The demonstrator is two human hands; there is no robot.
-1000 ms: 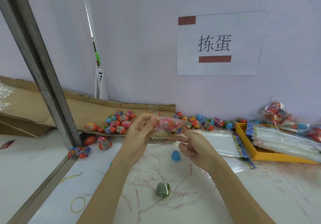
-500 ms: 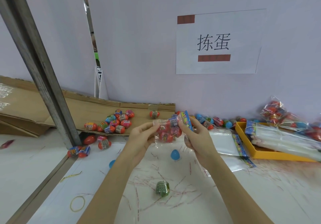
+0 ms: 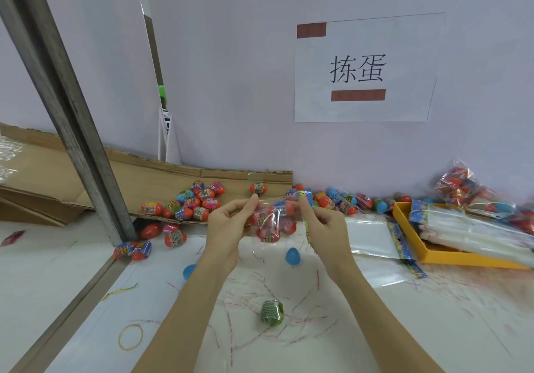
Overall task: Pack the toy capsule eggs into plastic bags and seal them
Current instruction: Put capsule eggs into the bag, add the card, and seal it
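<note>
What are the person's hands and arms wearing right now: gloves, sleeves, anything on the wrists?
Nothing that shows. The left hand and right hand are bare, without gloves or visible rings. Both forearms are uncovered down to the frame's bottom edge, with no sleeves, watch or bands in view.

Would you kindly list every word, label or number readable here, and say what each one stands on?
"拣蛋": black characters on the white paper sign on the wall.
Two brown bars on that sign: any text is covered, unreadable.
Labels on the loose eggs: too small and blurred.
Labels on eggs in the bag pinched by the left hand and right hand: blurred.
Printed strip on the flat bags: unreadable.
</note>
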